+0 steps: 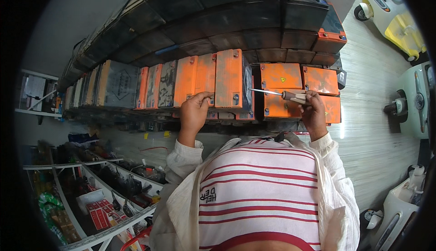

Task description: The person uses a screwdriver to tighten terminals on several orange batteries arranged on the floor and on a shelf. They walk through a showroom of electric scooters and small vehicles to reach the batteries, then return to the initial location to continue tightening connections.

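Note:
My right hand [314,114] grips the handle of a screwdriver [294,97]. Its metal shaft points left, with the tip at the dark right side of an orange-topped battery [228,79]. At that battery's near left edge is my left hand [194,114], fingers curled together with the tips by its orange neighbour [205,74]; whatever they may pinch is too small to tell. To the right, several flat orange-topped batteries [280,75] lie below the screwdriver, one of them [329,110] partly behind my right hand.
Large dark batteries [254,17] are stacked behind the orange row. More batteries [119,85] stand upright to the left. A shelf [109,227] with boxes and loose parts is at the lower left. White scooters [415,96] stand on the floor at the right.

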Tool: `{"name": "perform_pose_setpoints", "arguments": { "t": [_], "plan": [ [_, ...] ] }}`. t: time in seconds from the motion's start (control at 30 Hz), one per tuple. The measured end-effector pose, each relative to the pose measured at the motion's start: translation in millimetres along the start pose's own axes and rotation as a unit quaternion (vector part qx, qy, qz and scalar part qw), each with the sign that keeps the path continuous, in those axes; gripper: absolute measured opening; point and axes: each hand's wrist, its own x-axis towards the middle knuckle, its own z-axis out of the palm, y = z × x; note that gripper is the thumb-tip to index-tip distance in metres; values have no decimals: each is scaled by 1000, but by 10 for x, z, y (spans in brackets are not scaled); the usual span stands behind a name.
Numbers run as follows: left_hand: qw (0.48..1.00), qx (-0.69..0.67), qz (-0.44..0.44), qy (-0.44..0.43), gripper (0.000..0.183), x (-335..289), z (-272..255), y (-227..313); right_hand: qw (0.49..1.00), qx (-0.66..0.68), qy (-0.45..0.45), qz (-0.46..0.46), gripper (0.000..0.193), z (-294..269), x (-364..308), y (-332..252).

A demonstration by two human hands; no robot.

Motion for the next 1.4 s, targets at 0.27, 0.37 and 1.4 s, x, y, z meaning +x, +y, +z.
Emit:
{"name": "perform_pose_setpoints", "arguments": {
  "t": [0.27, 0.37, 1.4],
  "plan": [
    [992, 80, 37, -90, 17, 125, -185, 86, 968, -156, -90, -173, 23, 1101, 32, -567],
    [983, 118, 71, -122, 18, 153, -239, 80, 917, -272, -102, -274, 28, 1675, 57, -629],
    [956, -275, 83, 62, 12, 499, -363, -460, 681, -623, -184, -339, 25, 3250, 559, -126]
  ]
}}
